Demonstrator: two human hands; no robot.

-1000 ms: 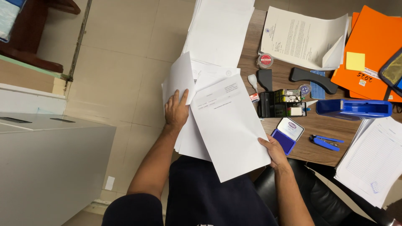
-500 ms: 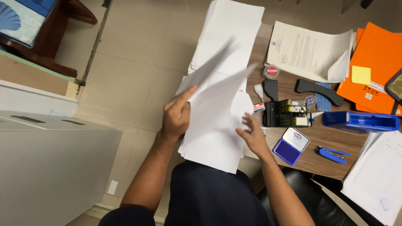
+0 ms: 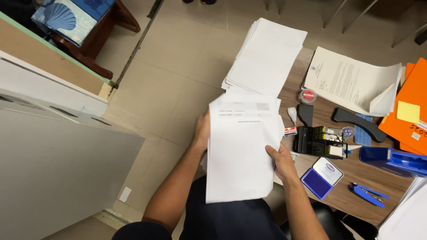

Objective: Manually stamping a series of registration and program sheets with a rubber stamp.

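Observation:
A bundle of white paper sheets (image 3: 240, 146) is held over my lap, squared into one stack with a few printed lines at its top. My left hand (image 3: 202, 131) grips its left edge, mostly hidden behind the paper. My right hand (image 3: 280, 161) holds the right edge, thumb on top. Just beyond the bundle, a thick pile of white sheets (image 3: 267, 55) lies on the corner of the wooden desk (image 3: 351, 171), overhanging its edge.
On the desk lie a black organiser tray (image 3: 320, 141), an open blue ink pad (image 3: 322, 177), a blue staple remover (image 3: 367, 194), a black stapler (image 3: 358, 122), a blue hole punch (image 3: 393, 161), printed letters (image 3: 351, 82) and orange folders (image 3: 411, 111). A grey cabinet (image 3: 58, 169) stands left.
The loose, fanned sheets have been gathered into one aligned bundle. My right hand went from the bottom corner to the right edge, and my view shifted left and up.

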